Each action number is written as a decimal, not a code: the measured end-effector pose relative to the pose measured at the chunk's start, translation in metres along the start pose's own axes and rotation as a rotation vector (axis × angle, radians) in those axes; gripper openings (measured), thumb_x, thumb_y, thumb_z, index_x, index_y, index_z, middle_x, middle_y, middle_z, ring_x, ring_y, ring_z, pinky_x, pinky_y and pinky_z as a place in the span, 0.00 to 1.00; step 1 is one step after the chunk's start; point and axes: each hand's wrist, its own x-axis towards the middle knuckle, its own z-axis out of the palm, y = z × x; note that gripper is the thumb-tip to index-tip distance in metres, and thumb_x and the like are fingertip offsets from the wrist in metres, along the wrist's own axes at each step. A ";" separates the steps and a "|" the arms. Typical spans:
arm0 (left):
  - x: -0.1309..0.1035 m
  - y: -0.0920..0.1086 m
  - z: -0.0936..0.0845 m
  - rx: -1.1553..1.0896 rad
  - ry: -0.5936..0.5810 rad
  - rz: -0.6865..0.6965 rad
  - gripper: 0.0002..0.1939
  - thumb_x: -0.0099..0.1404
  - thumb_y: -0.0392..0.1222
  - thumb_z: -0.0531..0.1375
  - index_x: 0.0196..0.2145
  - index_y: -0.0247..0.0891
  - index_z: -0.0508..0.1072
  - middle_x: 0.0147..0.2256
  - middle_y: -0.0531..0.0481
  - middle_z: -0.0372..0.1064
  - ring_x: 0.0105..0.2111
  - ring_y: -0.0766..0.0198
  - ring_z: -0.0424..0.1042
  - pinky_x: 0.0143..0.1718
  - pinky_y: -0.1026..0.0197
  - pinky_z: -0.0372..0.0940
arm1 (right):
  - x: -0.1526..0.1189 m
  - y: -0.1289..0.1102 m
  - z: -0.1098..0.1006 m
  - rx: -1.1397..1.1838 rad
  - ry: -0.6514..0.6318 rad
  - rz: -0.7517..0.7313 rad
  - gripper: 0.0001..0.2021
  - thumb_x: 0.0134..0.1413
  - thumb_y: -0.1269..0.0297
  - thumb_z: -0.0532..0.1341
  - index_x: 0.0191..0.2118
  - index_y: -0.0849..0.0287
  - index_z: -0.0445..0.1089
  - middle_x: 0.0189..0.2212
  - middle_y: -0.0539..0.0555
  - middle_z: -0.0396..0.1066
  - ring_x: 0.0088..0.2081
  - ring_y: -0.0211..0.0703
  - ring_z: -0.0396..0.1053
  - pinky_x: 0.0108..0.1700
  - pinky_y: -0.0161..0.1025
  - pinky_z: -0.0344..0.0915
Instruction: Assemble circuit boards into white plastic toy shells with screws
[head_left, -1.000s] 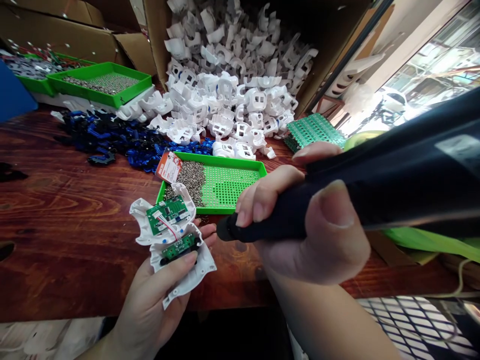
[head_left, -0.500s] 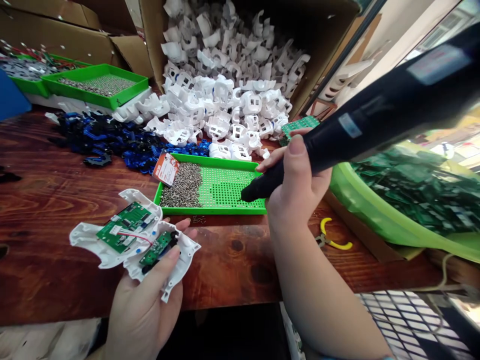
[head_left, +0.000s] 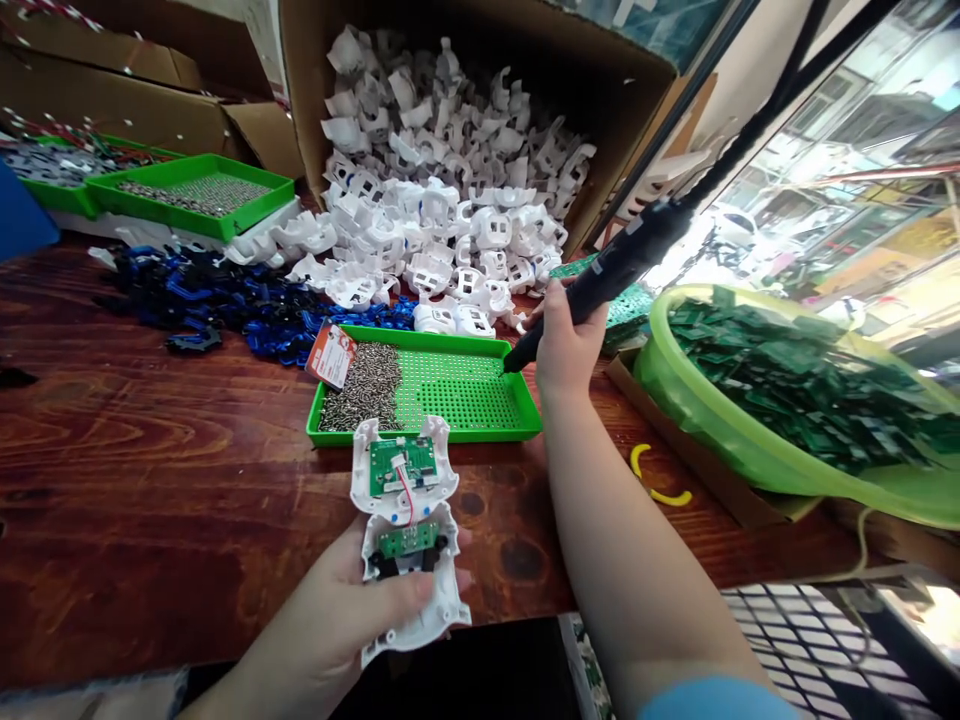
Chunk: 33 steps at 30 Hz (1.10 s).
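Observation:
My left hand is closed around a white plastic housing, its thumb lying across the lower half. The housing is opened into two halves, each with a green circuit board, and a red and white wire joins them. My right hand grips a black electric screwdriver, tilted with its tip down at the right end of a green perforated tray. Small screws are heaped in the tray's left part, and a red and white card leans on its left edge.
White plastic shells spill from a large cardboard box behind. Blue and black parts lie to the left. Another green tray stands beyond them. At the right are yellow-handled pliers and a light-green basin of circuit boards.
My left hand has brought the housing rightward and turned it upright in front of the tray. The screwdriver has swung away from the camera, its tip shifting to the tray's far right corner.

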 end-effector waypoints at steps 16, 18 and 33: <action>0.002 0.005 -0.003 0.079 -0.115 -0.096 0.18 0.47 0.35 0.65 0.38 0.35 0.75 0.36 0.43 0.75 0.33 0.54 0.73 0.34 0.56 0.65 | -0.010 -0.004 0.012 0.074 -0.098 0.054 0.13 0.49 0.58 0.61 0.37 0.55 0.57 0.24 0.44 0.61 0.20 0.29 0.61 0.21 0.30 0.62; 0.003 0.004 -0.004 0.076 -0.111 -0.098 0.18 0.46 0.36 0.66 0.38 0.36 0.75 0.35 0.45 0.75 0.33 0.54 0.72 0.35 0.56 0.65 | -0.011 -0.004 0.013 0.070 -0.101 0.053 0.12 0.49 0.58 0.61 0.36 0.55 0.57 0.24 0.43 0.60 0.19 0.30 0.61 0.21 0.30 0.62; 0.004 0.003 -0.003 0.018 -0.121 -0.027 0.16 0.48 0.36 0.67 0.38 0.36 0.75 0.31 0.49 0.72 0.30 0.62 0.70 0.34 0.61 0.63 | -0.025 -0.076 0.014 0.179 0.029 -0.048 0.04 0.52 0.64 0.58 0.33 0.53 0.59 0.18 0.43 0.57 0.17 0.33 0.59 0.21 0.33 0.59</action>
